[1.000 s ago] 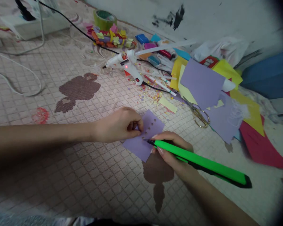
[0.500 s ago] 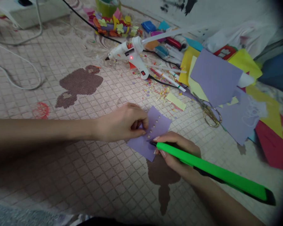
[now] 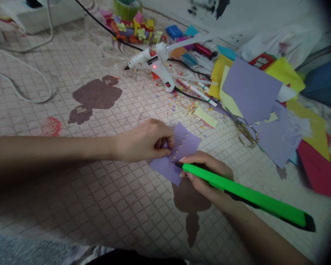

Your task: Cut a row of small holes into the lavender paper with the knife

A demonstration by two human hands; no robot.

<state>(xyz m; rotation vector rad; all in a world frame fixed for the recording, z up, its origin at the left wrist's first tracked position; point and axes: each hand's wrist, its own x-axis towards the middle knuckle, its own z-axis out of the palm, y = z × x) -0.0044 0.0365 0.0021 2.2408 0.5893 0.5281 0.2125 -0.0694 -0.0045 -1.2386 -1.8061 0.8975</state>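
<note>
A small piece of purple paper (image 3: pixel 165 170) lies on the patterned mat, with a row of small gold-coloured dots along it. My left hand (image 3: pixel 145 141) rests on its upper left part, fingers curled and pinching the paper near the dots. My right hand (image 3: pixel 205 175) grips a thick neon green pen (image 3: pixel 237 193) with a black tip. That tip touches the paper just below the lowest dot. The paper's left edge is partly hidden under my left fingers.
A white hot glue gun (image 3: pixel 151 64) with a lit red lamp lies beyond the hands, among paper scraps. Gold scissors (image 3: pixel 245 133) rest beside a heap of coloured paper sheets (image 3: pixel 251 90). Further back are foam shapes (image 3: pixel 132 31), a green tape roll (image 3: pixel 127 5) and black and white cables.
The whole view has shifted slightly as my head moved. Both hands stay on the purple paper, and the pen tip remains at the lower end of the dots.
</note>
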